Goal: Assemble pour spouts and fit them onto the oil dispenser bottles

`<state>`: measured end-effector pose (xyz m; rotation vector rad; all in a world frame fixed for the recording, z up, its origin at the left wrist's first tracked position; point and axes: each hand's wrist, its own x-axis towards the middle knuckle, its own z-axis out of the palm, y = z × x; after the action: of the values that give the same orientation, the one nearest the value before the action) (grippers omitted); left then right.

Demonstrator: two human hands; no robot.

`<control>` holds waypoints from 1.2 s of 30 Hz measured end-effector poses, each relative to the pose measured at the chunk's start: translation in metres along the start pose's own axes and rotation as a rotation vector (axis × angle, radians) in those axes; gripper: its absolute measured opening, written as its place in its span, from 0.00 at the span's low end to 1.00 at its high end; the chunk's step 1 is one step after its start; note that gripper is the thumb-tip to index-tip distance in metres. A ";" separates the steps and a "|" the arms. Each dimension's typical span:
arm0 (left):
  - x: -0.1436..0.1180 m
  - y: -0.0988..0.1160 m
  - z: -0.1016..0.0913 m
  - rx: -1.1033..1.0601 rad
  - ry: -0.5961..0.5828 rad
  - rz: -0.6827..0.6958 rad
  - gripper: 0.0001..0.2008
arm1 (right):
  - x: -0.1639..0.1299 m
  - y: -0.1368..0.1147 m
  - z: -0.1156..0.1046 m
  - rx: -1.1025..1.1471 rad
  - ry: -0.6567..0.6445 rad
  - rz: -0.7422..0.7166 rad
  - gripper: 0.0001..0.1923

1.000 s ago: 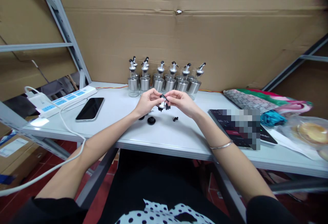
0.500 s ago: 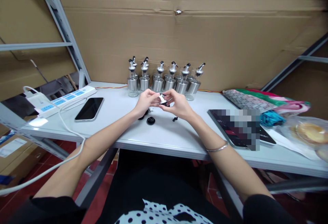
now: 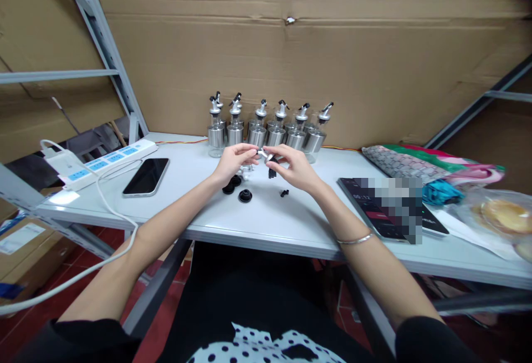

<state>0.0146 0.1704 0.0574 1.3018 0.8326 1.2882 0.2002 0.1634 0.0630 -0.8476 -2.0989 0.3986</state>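
Observation:
Between both hands is a silver-and-black bottle pourer spout [image 3: 266,156], tilted on its side. My right hand [image 3: 293,168] is closed around its wider end with thumb and fingers. The fingertips of my left hand [image 3: 231,163] pinch its narrow tip, where a small dark part shows. On the table below the hands lie black ribbed stoppers [image 3: 245,196], [image 3: 228,188] and some whitish parts [image 3: 247,169], partly hidden by my left hand. Small black pieces [image 3: 284,193] sit nearer the table edge, and more black parts [image 3: 272,173] show just under my right hand.
Several glass-and-steel oil bottles [image 3: 256,134] with pourers stand in rows before the cardboard wall [image 3: 266,64]. At left are a phone [image 3: 146,177] and a power strip [image 3: 108,162], its white cable crossing my left forearm. A tablet [image 3: 374,208] and plastic bags [image 3: 432,163] lie at right.
The pourer spout has turned from roughly upright to lying sideways, its tip now toward my left hand. My left fingers have shifted onto the tip. The stoppers on the table show more fully.

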 end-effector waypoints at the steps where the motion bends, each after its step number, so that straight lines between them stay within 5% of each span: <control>1: 0.000 0.000 -0.001 -0.010 -0.003 -0.007 0.12 | 0.000 0.001 0.000 -0.022 -0.001 -0.017 0.18; 6: -0.001 -0.005 0.000 -0.012 -0.075 -0.053 0.17 | 0.001 0.005 0.005 -0.109 0.024 -0.080 0.21; 12: -0.008 -0.006 0.004 0.106 -0.328 -0.078 0.13 | -0.001 0.004 0.009 -0.162 0.014 -0.145 0.24; 18: -0.007 -0.005 0.004 0.045 -0.314 -0.088 0.17 | -0.002 -0.001 0.009 -0.200 0.027 -0.126 0.32; 24: -0.009 0.000 0.005 0.073 -0.296 -0.039 0.36 | -0.002 0.001 0.011 -0.192 0.025 -0.024 0.37; 36: -0.006 -0.001 0.003 0.079 -0.339 -0.026 0.32 | -0.003 -0.004 0.007 -0.228 0.055 -0.091 0.34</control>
<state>0.0161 0.1637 0.0558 1.5155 0.6620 0.9844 0.1942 0.1586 0.0595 -0.8783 -2.1492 0.0878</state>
